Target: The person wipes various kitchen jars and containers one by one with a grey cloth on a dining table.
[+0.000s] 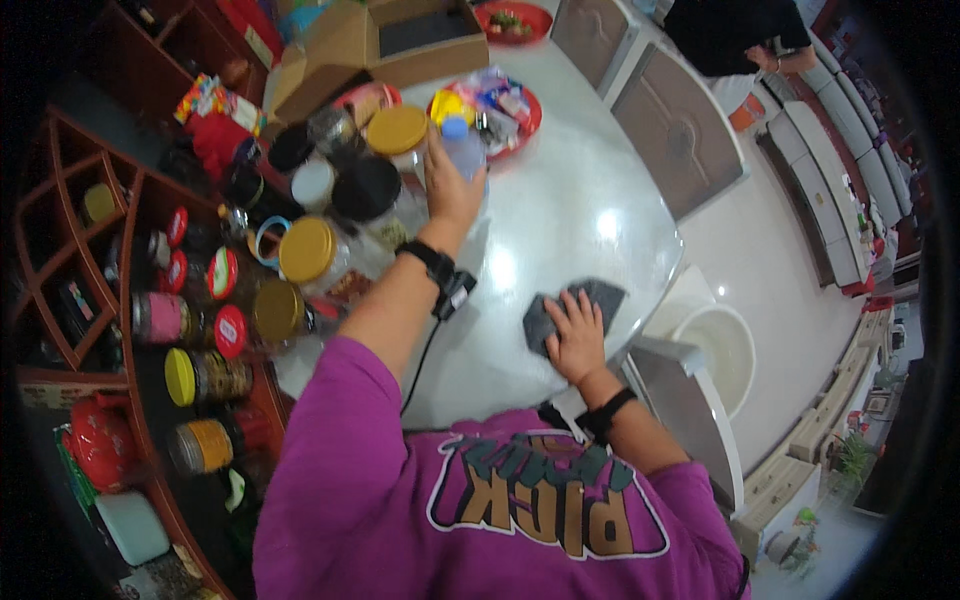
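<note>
My left hand [454, 184] reaches across the white glossy table [555, 217] and is closed around a clear plastic bottle [469, 154] with a blue cap. The bottle stands beside a crowd of lidded jars, and my palm hides part of it. My right hand [577, 334] holds a dark grey cloth [611, 296] down against the tabletop near the rounded edge, its fingers spread over the fabric. Close to my left hand are a gold-lidded jar [396, 129], a black-lidded jar [366, 187] and a red plate [531, 124] heaped with small packets.
An open cardboard box [442, 64] and a red dish of food [517, 22] occupy the far end. Shelves [131, 285] with several jars flank the left. Chairs [679, 135], a white bucket [716, 352] and a standing person [739, 34] are on the right.
</note>
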### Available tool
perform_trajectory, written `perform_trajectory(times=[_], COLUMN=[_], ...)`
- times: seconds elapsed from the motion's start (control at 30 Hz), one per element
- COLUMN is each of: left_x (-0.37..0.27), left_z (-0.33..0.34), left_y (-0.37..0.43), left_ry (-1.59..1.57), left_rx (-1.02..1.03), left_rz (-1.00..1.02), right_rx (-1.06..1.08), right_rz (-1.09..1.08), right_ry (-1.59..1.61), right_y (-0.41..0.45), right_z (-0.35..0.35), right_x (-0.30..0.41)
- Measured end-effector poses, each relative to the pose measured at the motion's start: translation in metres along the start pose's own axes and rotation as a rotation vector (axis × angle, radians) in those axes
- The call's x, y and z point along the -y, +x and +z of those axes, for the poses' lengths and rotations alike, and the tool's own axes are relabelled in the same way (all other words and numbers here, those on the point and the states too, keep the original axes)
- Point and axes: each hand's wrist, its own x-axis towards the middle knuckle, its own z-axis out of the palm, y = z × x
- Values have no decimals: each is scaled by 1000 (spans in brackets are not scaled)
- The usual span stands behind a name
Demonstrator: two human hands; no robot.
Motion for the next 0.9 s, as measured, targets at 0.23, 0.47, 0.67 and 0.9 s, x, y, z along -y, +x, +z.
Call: perform_trajectory(times=[0.23,0.47,0.67,0.9], left_x=[-11,-37,-11,-49], left_z=[-55,-177,-229,-257], left_y=[-45,-209,-311,-333], left_ry=[-33,-245,-305,-236], left_rx=[87,477,139,88], left_rz=[2,-320,-641,-709], right_rx=[44,139,327,545], right_rz=[-37,-115,-352,-847], right_ry=[-4,-35,-57,-73], right_y=[5,30,62,6], right_z=[8,23,54,40], right_x=[-2,24,108,170])
